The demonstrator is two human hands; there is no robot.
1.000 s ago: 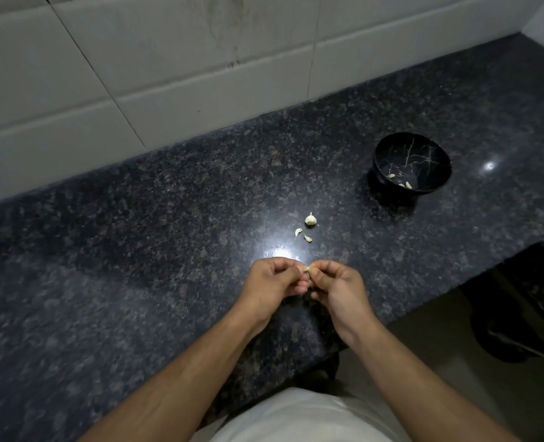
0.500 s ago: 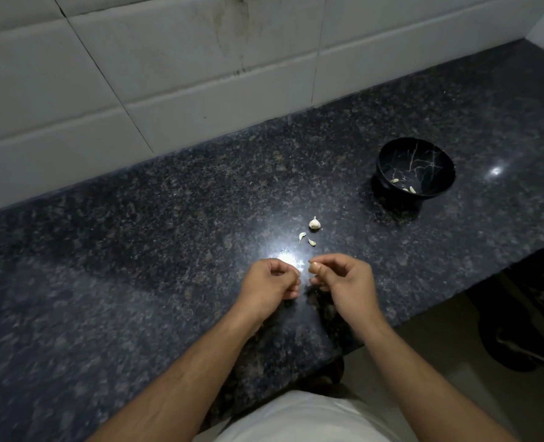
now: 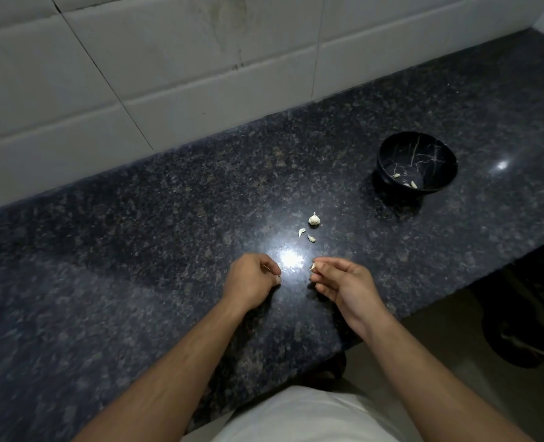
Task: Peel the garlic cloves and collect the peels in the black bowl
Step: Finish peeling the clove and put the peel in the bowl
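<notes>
Right hand pinches a garlic clove; left hand, fingers curled, pinches a peel sliver; black bowl far right.

hands: left hand and right hand pulled apart | garlic clove: now with right

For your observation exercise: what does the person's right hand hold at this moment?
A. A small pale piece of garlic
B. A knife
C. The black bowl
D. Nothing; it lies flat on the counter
A: the right hand pinches a small pale garlic piece at its fingertips, above the counter, well apart from the black bowl.
</notes>
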